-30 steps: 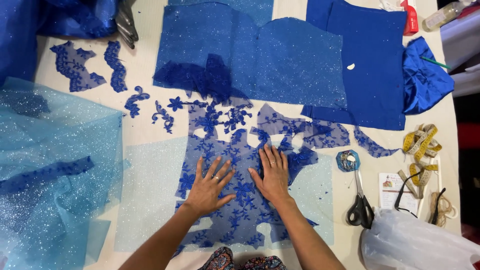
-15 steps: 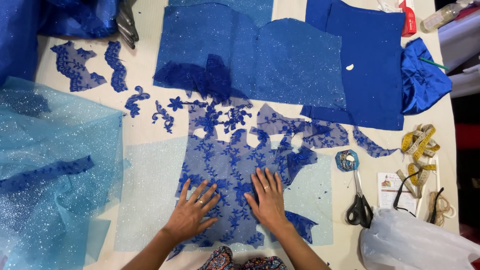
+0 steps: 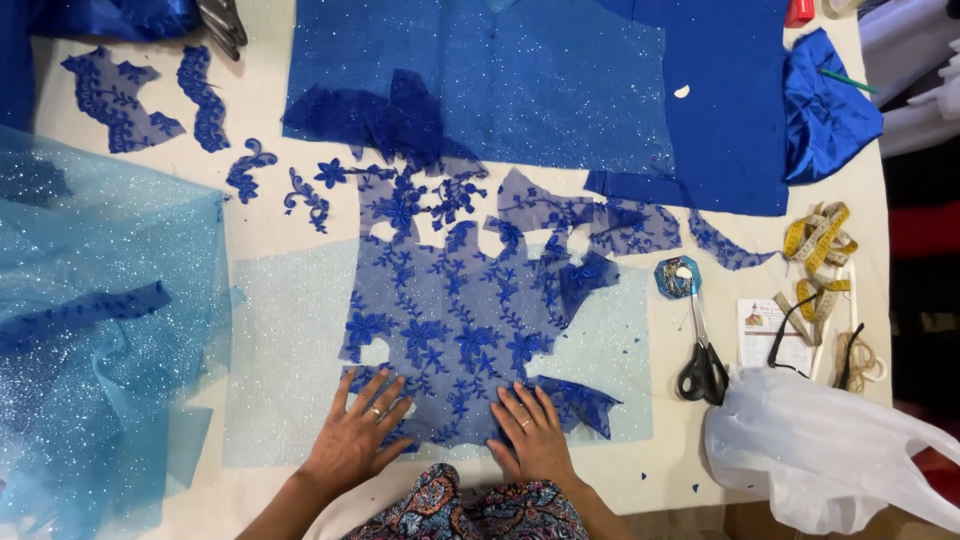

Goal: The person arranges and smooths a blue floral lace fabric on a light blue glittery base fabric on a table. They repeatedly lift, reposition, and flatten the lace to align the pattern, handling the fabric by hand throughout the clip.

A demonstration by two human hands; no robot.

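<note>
Both hands flat, fingers spread, nothing gripped: left hand (image 3: 357, 432) and right hand (image 3: 530, 432) press blue floral lace panel (image 3: 455, 320) onto pale glitter tulle (image 3: 290, 350); upper lace unsmoothed.

red object (image 3: 799, 10) cut off above

- One head-worn camera looks almost straight down on the table (image 3: 270, 215)
- Near enough that the far edge is probably cropped
- No second view to share
</note>
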